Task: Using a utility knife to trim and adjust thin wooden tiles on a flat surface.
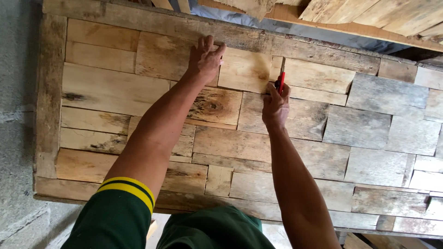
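A large wooden panel made of several pale, rough wood blocks set inside a darker frame lies before me. My left hand rests flat with fingers spread on the blocks near the panel's far edge. A light block lies between my two hands. My right hand grips a red and black marking tool, its tip set at the right end of that block, at the seam with the neighbouring block.
Grey concrete floor runs along the left. Loose wooden planks are stacked past the far edge over a blue-grey sheet. Greyer weathered blocks fill the panel's right side. My green clothing is at the bottom.
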